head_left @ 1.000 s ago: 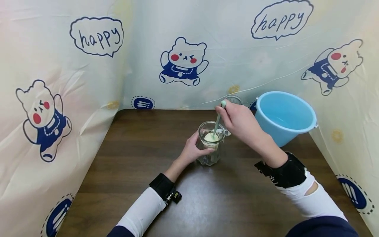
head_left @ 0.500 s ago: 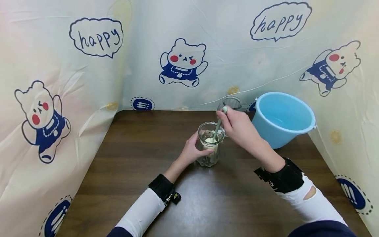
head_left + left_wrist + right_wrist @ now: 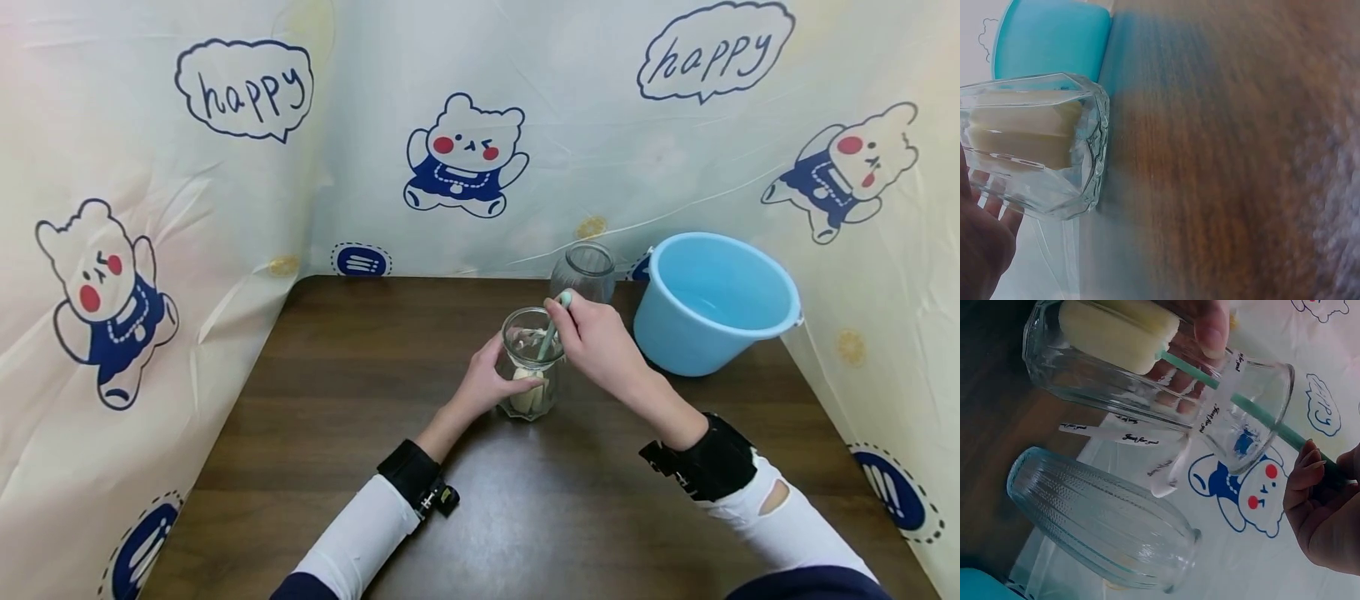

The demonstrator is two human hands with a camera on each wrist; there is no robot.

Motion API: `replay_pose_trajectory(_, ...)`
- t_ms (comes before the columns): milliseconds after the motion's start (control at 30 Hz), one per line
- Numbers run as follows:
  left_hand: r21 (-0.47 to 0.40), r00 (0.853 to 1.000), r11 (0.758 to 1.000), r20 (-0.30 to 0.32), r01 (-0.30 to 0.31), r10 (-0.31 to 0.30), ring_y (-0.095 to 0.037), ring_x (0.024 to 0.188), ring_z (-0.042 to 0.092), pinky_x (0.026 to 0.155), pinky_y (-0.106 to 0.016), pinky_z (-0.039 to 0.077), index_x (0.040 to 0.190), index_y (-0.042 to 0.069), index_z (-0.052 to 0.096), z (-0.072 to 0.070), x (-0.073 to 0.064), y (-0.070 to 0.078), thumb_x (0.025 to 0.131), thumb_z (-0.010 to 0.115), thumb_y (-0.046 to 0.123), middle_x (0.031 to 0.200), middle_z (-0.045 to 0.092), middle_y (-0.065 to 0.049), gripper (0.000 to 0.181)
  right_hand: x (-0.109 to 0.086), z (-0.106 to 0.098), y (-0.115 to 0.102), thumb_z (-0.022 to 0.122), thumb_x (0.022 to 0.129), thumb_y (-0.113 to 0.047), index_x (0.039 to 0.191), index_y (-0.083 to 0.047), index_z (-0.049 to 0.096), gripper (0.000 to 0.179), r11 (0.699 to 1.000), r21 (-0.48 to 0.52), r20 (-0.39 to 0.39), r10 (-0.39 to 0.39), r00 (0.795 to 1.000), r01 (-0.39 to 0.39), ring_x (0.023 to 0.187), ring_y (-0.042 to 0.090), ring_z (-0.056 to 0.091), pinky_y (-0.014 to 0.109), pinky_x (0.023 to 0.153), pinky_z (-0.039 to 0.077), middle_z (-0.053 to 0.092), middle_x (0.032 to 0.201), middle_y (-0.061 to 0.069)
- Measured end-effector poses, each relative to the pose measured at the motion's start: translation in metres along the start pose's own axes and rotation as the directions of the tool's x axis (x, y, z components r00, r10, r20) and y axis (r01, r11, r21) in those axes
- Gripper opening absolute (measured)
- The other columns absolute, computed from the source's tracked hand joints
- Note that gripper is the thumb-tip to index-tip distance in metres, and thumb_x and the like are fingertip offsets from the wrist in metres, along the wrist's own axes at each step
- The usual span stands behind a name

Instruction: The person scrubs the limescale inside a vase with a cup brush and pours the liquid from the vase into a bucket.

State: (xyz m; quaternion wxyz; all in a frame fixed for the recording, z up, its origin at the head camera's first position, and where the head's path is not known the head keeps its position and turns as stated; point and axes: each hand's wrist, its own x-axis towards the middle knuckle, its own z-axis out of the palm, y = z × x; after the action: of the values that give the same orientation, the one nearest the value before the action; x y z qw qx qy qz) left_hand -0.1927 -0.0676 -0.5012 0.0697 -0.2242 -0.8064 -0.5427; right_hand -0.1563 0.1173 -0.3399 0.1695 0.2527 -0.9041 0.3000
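Note:
In the head view, my left hand point(image 3: 487, 379) holds a clear glass vase point(image 3: 553, 387) around its side, thumb across the front. The vase stands upright on the table, a printed white ribbon point(image 3: 1141, 439) tied at its neck. Inside it is a sponge bottle brush, its cream sponge head point(image 3: 1119, 337) low in the vase. The brush's green handle point(image 3: 1254, 412) slants out through the mouth. My right hand point(image 3: 600, 337) grips the handle's top end, just above and right of the rim. In the left wrist view, the sponge point(image 3: 1025, 131) shows through the faceted glass.
Behind my right hand stands a second, ribbed glass vase point(image 3: 588, 271), near the table's back edge. A light blue bucket point(image 3: 701, 346) is to its right. Printed cloth point(image 3: 360, 167) hangs around the back and sides of the brown wooden table point(image 3: 360, 358).
The sponge head has gone down from the vase's mouth to its lower part. My right hand has lowered with the handle, uncovering more of the second vase. The left hand stays put.

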Motion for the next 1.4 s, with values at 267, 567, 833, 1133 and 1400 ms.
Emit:
replay_pose_trajectory(267,0.001,1.000,1.000,-0.010,0.011,-0.011,-0.010,0.113,0.054,0.096,-0.040,0.048,0.136,0.024,0.051,0.001,0.000,0.000,0.066,0.085,0.045,0.123,0.062,0.002,0.081,0.012,-0.018,-0.002,0.046,0.102,-0.031,0.077,-0.009,0.059,0.036,0.998,0.056,-0.159,0.016,0.987,-0.007,0.048,0.009,0.051,0.028,0.042,0.039,0.062,0.059,0.000)
replay_pose_trajectory(567,0.008,1.000,1.000,-0.013,-0.010,0.010,-0.011,0.115,0.054,0.096,-0.039,0.049,0.140,0.019,0.049,0.000,0.001,-0.002,0.066,0.085,0.045,0.126,0.061,0.001,0.086,0.001,0.002,0.003,0.043,0.103,-0.027,0.068,-0.013,0.048,0.037,0.999,0.050,-0.092,0.023,0.996,-0.019,0.040,0.013,0.039,0.027,0.039,0.034,0.049,0.052,-0.001)
replay_pose_trajectory(833,0.026,1.000,1.000,-0.016,0.003,-0.003,-0.010,0.113,0.054,0.095,-0.039,0.049,0.139,0.017,0.050,0.000,0.002,-0.003,0.066,0.084,0.046,0.125,0.061,0.001,0.086,0.004,-0.008,-0.001,0.045,0.101,-0.024,0.071,-0.014,0.055,0.032,1.000,0.023,-0.103,-0.013,0.995,0.016,0.040,0.010,0.040,0.026,0.038,0.034,0.057,0.056,-0.003)
replay_pose_trajectory(1133,0.019,1.000,1.000,-0.009,0.019,-0.019,-0.009,0.110,0.054,0.093,-0.038,0.049,0.136,0.027,0.050,0.002,0.002,-0.002,0.066,0.084,0.048,0.122,0.062,0.003,0.081,0.009,-0.016,-0.004,0.047,0.096,-0.021,0.075,-0.018,0.060,0.025,0.992,0.103,-0.063,0.074,0.995,-0.068,0.044,0.008,0.049,0.027,0.043,0.042,0.061,0.057,-0.003)
replay_pose_trajectory(1400,0.023,1.000,1.000,-0.016,0.017,-0.017,-0.010,0.109,0.055,0.091,-0.039,0.051,0.136,0.025,0.050,0.002,0.001,-0.001,0.067,0.084,0.048,0.122,0.062,0.003,0.080,0.002,-0.007,-0.001,0.045,0.099,-0.025,0.085,-0.014,0.063,0.025,0.990,0.103,0.065,0.090,0.994,-0.096,0.049,0.009,0.052,0.028,0.046,0.046,0.068,0.067,0.002)
